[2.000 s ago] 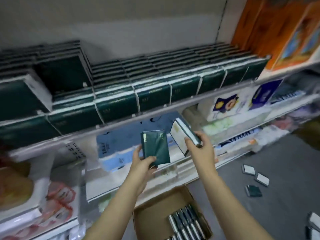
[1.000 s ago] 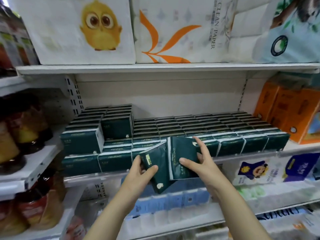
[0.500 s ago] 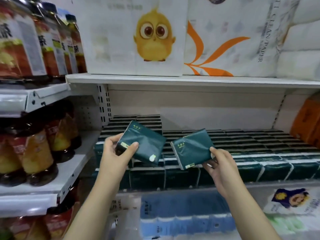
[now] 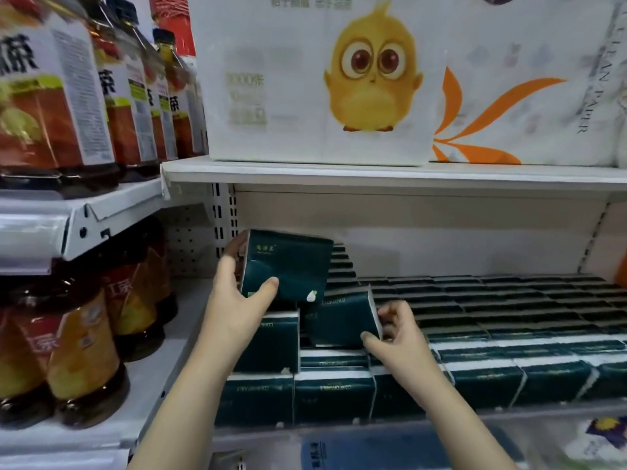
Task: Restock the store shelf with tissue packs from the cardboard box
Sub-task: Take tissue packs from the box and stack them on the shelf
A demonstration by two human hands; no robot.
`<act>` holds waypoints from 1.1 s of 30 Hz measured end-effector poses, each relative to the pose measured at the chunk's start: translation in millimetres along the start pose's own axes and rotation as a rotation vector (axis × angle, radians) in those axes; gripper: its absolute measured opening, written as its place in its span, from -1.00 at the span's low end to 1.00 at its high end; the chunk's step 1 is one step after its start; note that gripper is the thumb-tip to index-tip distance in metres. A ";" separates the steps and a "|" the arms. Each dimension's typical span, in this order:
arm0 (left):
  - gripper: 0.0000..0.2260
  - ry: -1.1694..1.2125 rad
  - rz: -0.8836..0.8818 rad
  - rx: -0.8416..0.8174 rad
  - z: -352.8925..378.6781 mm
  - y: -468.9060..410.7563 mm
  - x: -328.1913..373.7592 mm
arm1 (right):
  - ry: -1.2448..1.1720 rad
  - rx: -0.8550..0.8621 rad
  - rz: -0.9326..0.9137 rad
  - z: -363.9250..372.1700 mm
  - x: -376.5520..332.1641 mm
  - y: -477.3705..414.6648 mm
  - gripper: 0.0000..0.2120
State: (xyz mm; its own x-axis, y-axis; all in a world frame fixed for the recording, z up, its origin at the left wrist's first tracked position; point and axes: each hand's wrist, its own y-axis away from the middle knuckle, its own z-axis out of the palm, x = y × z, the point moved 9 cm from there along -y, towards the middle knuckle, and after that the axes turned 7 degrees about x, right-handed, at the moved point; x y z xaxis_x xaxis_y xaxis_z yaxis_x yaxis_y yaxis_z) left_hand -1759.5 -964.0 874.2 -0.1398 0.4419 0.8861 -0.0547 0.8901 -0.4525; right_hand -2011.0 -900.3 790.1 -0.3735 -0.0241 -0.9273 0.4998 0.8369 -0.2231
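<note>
Head view: left hand (image 4: 234, 307), fingers (image 4: 268, 286) curled round one pack (image 4: 288, 266), holds it tilted above the stacked packs (image 4: 509, 337) at the shelf's (image 4: 543, 413) left end. Right hand (image 4: 397, 337) pinches a second pack (image 4: 339, 317) by its right edge, low against the stack. Bottles (image 4: 84, 351) stand left.

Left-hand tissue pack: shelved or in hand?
In hand. The left hand grips the tissue pack at its left edge, thumb on its face, holding it tilted over the shelved packs.

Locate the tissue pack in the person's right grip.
Head view, centre: the tissue pack sits just above the stacked green packs, below-right of the second pack in the left grip.
</note>
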 end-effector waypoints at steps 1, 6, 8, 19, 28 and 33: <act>-0.69 -0.017 0.000 -0.007 -0.3 -2.4 -2.0 | 0.130 0.009 -0.038 1.1 -3.7 -1.4 -0.67; -0.73 -0.127 -0.041 0.011 -2.3 -10.2 -11.7 | 0.297 0.037 -0.127 12.3 -9.8 -6.4 -0.59; -0.72 -0.190 -0.023 0.022 -2.9 -11.6 -11.2 | 0.329 0.040 -0.127 18.2 -6.3 -7.5 -0.57; -0.63 -0.240 -0.049 -0.151 10.6 -8.5 -3.5 | 0.207 0.209 -0.323 -1.0 -41.6 -2.9 -0.71; -0.66 -0.307 0.082 -0.322 37.6 9.6 12.8 | -0.370 -0.074 -0.218 -2.0 -59.7 3.7 -0.54; -0.51 -0.394 0.213 -0.400 46.4 14.6 12.7 | -0.409 -0.045 -0.144 -14.6 -36.9 3.6 -0.51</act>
State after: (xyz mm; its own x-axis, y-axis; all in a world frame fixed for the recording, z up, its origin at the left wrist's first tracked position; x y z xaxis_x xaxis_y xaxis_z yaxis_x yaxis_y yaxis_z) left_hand -1807.9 -950.6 874.2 -0.4670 0.6082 0.6419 0.3805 0.7935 -0.4750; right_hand -2006.9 -888.4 827.9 -0.0920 -0.3493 -0.9325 0.4274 0.8319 -0.3538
